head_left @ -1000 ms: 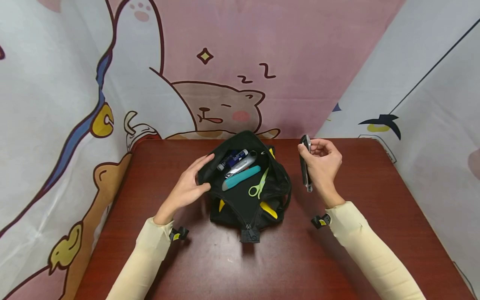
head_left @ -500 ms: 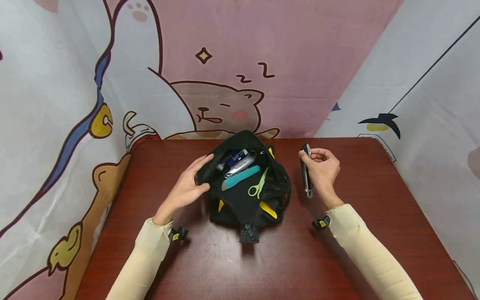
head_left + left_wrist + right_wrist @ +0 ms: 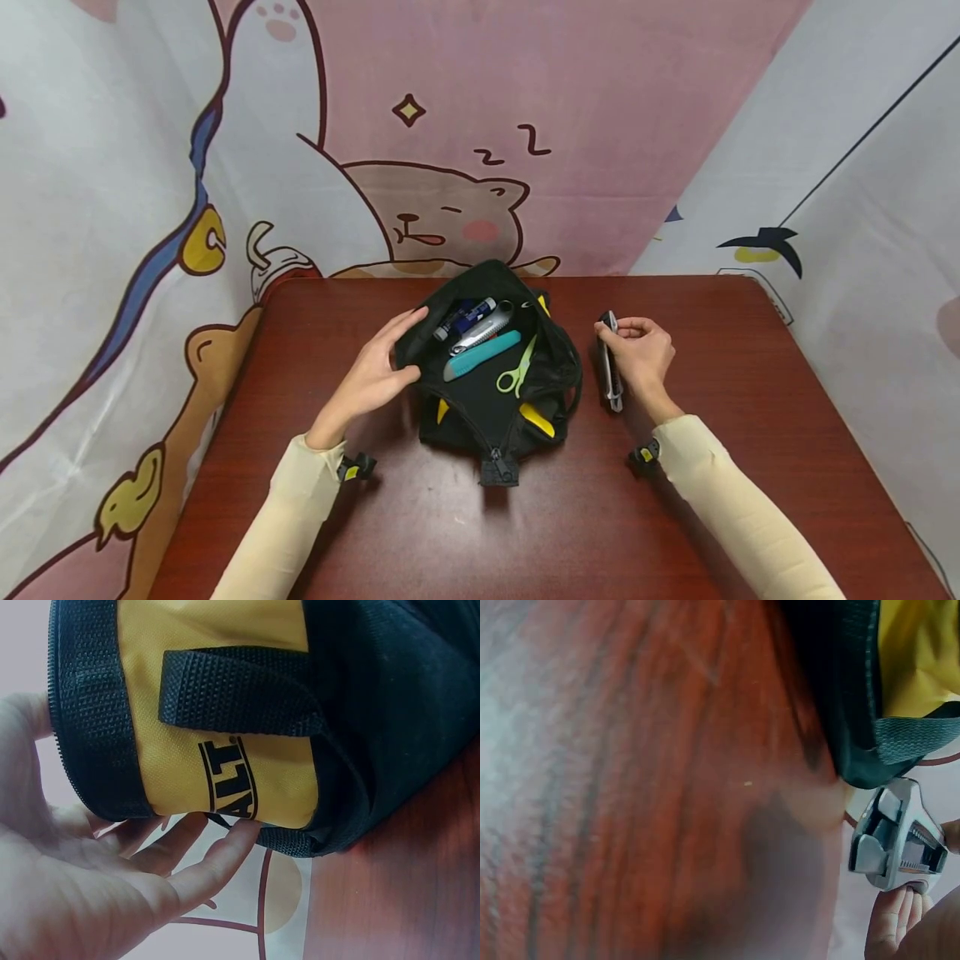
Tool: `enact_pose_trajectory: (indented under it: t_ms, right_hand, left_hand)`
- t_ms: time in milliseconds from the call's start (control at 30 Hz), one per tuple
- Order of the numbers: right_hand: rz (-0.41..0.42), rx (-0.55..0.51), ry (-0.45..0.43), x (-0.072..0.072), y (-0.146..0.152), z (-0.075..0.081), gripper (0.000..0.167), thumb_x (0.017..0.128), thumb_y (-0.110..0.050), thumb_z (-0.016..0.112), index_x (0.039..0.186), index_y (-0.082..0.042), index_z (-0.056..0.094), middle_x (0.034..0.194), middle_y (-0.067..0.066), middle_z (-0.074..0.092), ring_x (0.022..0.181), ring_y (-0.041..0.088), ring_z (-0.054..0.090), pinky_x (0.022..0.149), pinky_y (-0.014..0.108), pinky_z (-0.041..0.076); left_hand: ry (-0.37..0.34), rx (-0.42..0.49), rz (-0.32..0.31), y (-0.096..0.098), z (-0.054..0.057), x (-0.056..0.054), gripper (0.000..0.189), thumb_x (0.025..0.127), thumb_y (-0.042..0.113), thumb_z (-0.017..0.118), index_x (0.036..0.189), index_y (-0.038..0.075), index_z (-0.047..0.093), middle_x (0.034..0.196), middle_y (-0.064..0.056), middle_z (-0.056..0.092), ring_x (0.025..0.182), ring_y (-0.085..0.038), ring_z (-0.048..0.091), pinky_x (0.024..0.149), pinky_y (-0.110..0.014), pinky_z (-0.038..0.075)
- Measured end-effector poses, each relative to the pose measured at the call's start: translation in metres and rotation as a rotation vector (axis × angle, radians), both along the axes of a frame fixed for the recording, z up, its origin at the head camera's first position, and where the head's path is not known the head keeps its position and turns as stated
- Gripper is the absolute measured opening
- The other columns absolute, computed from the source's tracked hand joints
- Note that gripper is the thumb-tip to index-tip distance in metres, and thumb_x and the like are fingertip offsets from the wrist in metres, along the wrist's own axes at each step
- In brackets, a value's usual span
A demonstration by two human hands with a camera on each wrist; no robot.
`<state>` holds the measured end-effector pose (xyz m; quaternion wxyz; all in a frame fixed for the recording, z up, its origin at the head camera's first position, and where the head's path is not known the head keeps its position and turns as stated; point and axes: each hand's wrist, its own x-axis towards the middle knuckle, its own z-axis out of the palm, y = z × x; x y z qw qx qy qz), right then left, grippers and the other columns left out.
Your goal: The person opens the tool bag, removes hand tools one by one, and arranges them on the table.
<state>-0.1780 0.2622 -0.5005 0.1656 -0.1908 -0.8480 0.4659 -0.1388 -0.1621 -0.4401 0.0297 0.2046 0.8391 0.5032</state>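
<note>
A black tool bag (image 3: 468,421) with yellow patches stands on the table, its mouth spread wide. My left hand (image 3: 375,371) holds the bag's left rim, index finger and thumb over the edge. In the left wrist view, other fingers (image 3: 217,862) touch the bag's yellow outer side. My right hand (image 3: 641,354) pinches a slim black-and-silver tool (image 3: 612,375), upright and close over the table right of the bag. Its metal end (image 3: 896,836) shows ridges; I cannot tell its exact kind. Inside the bag lie a teal cutter (image 3: 482,356) and green scissors (image 3: 517,373).
Also in the bag are a silver cutter (image 3: 483,329) and a blue tube (image 3: 474,315). The reddish-brown table (image 3: 420,533) ends at the back against a cartoon-printed curtain (image 3: 585,167). A black strap loop (image 3: 576,392) hangs at the bag's right side.
My right hand has come down toward the table and nearer to me, with the black-and-silver tool still in its pinch. The left hand and the bag stay where they were.
</note>
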Motion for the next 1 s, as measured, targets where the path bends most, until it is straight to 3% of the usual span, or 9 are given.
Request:
enact_pose_trajectory:
  t_ms: [300,433,600,867,1000]
  right_hand:
    - [0.035,0.084,-0.082,-0.001,0.001,-0.013,0.044,0.086,-0.043,0.094,0.103,-0.004,0.079,0.083,0.005,0.077,0.069,0.007,0.060,0.083,0.034,0.047]
    - [0.041,0.133,-0.124,-0.003,0.002,-0.018,0.045,0.086,-0.044,0.093,0.102,-0.005,0.079,0.084,0.007,0.078,0.075,0.019,0.066,0.078,0.041,0.051]
    - [0.057,0.180,-0.134,-0.007,0.003,-0.021,0.045,0.086,-0.045,0.093,0.100,-0.004,0.080,0.087,0.012,0.080,0.083,0.032,0.070,0.082,0.047,0.053]
    - [0.073,0.244,-0.208,-0.013,0.004,-0.024,0.046,0.086,-0.052,0.092,0.095,-0.008,0.079,0.090,0.012,0.080,0.075,0.030,0.069,0.069,0.044,0.052]
    - [0.079,0.245,-0.230,-0.012,0.004,-0.023,0.046,0.086,-0.052,0.091,0.095,-0.009,0.079,0.093,0.013,0.080,0.078,0.032,0.069,0.072,0.045,0.052]
  left_hand:
    - [-0.003,0.001,-0.003,0.000,0.000,0.000,0.085,0.092,-0.009,0.067,0.172,0.010,0.042,0.176,-0.019,0.036,0.139,-0.042,0.046,0.098,-0.057,0.040]
    - [-0.006,0.002,-0.004,0.000,0.000,0.000,0.085,0.092,-0.009,0.067,0.172,0.010,0.042,0.176,-0.020,0.036,0.141,-0.042,0.045,0.100,-0.058,0.040]
    - [-0.007,-0.003,-0.006,0.001,0.001,0.000,0.085,0.093,-0.009,0.067,0.172,0.009,0.042,0.176,-0.020,0.035,0.140,-0.043,0.046,0.098,-0.058,0.042]
    - [-0.013,-0.004,-0.007,0.001,0.002,0.000,0.085,0.092,-0.008,0.067,0.172,0.009,0.042,0.176,-0.020,0.035,0.144,-0.043,0.045,0.102,-0.060,0.041]
    - [-0.014,-0.002,-0.008,0.002,0.002,-0.001,0.085,0.092,-0.009,0.067,0.171,0.009,0.042,0.176,-0.020,0.035,0.146,-0.043,0.044,0.105,-0.062,0.040]
